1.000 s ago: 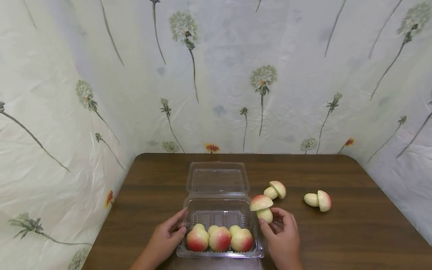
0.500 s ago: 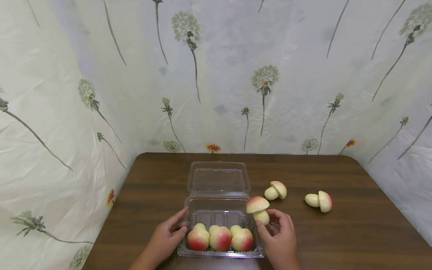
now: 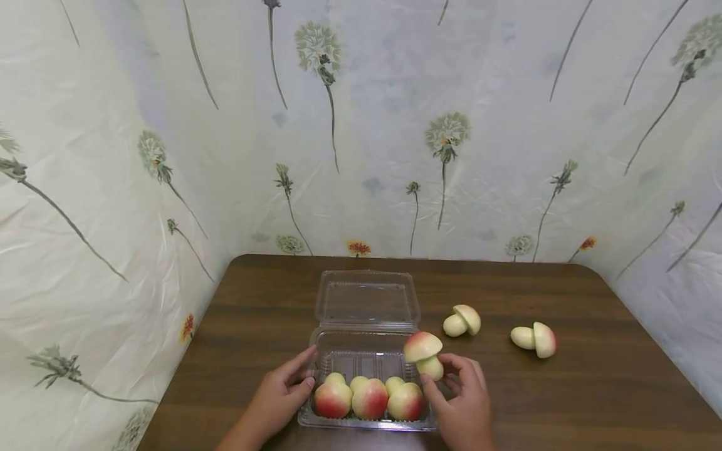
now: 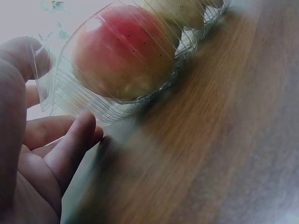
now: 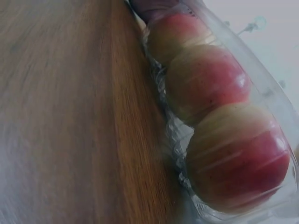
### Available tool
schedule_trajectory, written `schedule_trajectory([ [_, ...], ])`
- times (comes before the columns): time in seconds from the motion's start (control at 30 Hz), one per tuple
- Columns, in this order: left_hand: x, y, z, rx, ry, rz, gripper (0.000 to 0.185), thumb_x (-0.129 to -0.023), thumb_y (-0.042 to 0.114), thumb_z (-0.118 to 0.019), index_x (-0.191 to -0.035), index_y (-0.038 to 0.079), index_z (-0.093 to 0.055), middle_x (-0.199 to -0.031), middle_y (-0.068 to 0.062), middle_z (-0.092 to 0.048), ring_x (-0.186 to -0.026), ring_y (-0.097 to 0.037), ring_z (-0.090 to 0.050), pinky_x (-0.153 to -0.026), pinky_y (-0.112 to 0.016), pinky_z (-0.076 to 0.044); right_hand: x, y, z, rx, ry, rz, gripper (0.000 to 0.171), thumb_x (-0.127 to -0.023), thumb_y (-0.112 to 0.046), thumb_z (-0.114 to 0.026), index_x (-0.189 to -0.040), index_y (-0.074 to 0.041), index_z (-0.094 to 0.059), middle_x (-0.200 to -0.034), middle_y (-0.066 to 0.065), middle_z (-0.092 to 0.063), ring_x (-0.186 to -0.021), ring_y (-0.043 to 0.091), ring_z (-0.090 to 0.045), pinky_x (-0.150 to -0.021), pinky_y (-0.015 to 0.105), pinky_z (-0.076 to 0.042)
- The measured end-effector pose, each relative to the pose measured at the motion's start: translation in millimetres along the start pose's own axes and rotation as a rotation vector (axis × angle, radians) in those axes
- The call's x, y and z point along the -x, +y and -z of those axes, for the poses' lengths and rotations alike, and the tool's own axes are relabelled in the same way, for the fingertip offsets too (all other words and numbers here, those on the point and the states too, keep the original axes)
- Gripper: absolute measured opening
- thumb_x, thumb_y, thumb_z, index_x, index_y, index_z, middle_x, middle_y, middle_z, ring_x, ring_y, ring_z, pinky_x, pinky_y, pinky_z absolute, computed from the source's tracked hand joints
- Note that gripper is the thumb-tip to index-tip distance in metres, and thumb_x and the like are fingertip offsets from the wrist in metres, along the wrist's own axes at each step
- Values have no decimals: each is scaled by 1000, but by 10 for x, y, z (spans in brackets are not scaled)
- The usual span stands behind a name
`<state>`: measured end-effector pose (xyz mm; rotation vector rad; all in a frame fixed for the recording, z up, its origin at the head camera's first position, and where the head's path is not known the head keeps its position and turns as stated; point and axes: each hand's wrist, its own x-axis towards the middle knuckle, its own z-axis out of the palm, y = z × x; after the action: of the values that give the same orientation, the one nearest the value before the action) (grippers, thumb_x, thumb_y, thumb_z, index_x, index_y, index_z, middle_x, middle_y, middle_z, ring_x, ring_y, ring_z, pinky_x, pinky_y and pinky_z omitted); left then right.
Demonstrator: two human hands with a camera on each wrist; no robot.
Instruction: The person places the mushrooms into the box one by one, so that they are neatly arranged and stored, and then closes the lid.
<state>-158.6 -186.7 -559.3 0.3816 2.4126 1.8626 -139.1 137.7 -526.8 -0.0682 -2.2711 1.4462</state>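
Observation:
My right hand (image 3: 462, 401) pinches a toy mushroom (image 3: 423, 347) by its pale stem, its cream and red cap up and tilted left, over the right side of a clear plastic container (image 3: 361, 360). Three more toy mushrooms (image 3: 370, 399) lie in a row along the container's front, caps toward me and stems pointing away. At the left side, my left hand (image 3: 276, 394) holds the container's rim between thumb and fingers. The left wrist view shows its fingertips (image 4: 84, 123) right at the ribbed wall. The right wrist view shows the row of red-tinged caps (image 5: 238, 158) through the plastic, but not the right hand.
The container's hinged lid (image 3: 369, 300) lies folded back toward the far edge. Two more toy mushrooms lie on their sides at the right, a nearer one (image 3: 462, 321) and a farther-right one (image 3: 534, 339). A dandelion-patterned curtain (image 3: 372, 138) surrounds the brown wooden table (image 3: 586, 388).
My right hand has moved left with the mushroom, from beside the container's right edge to over its interior. The cap tilts a little more. My left hand stays at the rim.

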Motion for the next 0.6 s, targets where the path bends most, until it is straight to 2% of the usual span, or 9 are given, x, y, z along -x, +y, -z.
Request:
schedule_trajectory([
  [0.2,0,5,1,-3,3,8,56,-103,8,-65,-157,6,-48,-157,-20,-51,-125,-32,-65,-91,-16,-55,16,24,-45,-37,4,92,43,-79,8,-87,-116,-1,-66,-116,2,-57,-103,3,-57,-87,8,-52],
  [0.47,6,-1,6,0,0,9,56,-103,9,-65,-157,6,-47,-157,-20,-51,-126,-31,-65,-90,-16,-55,32,39,-78,-1,20,273,46,-75,10,-87,-115,-1,-67,-115,4,-58,-105,-1,-57,-89,6,-51],
  [0.6,5,-4,2,2,1,8,56,-103,10,-65,-157,6,-48,-157,-20,-51,-126,-31,-65,-92,-16,-54,23,18,-85,-13,38,316,47,-73,11,-88,-114,-1,-68,-114,5,-59,-104,-1,-57,-89,6,-50],
])
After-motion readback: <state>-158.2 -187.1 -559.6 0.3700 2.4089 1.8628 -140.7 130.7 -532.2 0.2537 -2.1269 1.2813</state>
